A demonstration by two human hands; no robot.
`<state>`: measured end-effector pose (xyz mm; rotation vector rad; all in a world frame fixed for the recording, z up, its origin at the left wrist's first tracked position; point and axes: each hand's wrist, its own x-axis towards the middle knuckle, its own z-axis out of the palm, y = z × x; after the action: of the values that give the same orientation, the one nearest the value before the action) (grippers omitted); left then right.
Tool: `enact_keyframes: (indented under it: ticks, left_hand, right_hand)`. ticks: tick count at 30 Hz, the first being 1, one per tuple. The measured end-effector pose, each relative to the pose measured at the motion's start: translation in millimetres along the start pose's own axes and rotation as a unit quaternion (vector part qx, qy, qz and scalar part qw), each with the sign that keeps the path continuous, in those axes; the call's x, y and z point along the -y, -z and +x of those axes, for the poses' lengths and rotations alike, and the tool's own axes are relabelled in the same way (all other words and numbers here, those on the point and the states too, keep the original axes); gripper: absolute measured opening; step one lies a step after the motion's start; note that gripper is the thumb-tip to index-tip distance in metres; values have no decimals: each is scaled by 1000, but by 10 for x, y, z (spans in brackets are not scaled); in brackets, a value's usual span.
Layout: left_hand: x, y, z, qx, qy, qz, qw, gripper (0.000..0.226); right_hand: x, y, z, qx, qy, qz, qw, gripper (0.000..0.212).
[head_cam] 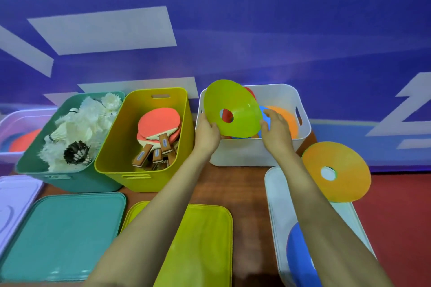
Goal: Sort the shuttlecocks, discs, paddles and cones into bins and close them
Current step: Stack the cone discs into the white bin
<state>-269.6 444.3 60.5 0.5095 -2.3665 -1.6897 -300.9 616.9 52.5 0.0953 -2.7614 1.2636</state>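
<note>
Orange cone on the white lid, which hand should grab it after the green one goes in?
Probably the right hand: it is at the green cone's right edge, on the same side as the orange cone. The left hand is on the far edge and would have to reach across.

Sports hall: blue banner (233, 30), red court floor (396, 216), binned paddles (158, 123)
</note>
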Motion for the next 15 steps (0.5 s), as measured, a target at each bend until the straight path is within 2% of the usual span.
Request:
enact_keyframes:
  ticks: [3, 5, 7, 9, 12, 15]
  left_hand:
    - [-3, -146, 243, 50, 26, 3, 998, 39]
    - [-7, -187, 334, 37, 22, 50, 998, 54]
    - [-20, -178, 370, 8, -30, 161, 986, 74]
    - [23, -175, 409, 8, -107, 254, 961, 70]
    - [150, -208, 477, 91, -158, 366, 913, 54]
    - [209, -220, 529, 166, -115, 418, 886, 55]
  right_hand:
    - [28, -80, 64, 36, 10, -20, 999, 37]
    - [26, -119, 119, 46, 16, -38, 998, 37]
    - [10, -147, 174, 53, 20, -48, 997, 37]
    - [-15, -162, 215, 56, 20, -55, 997, 36]
    - [-60, -150, 228, 59, 9, -66, 996, 35]
    - [-98, -105, 187, 57, 4, -67, 996, 34]
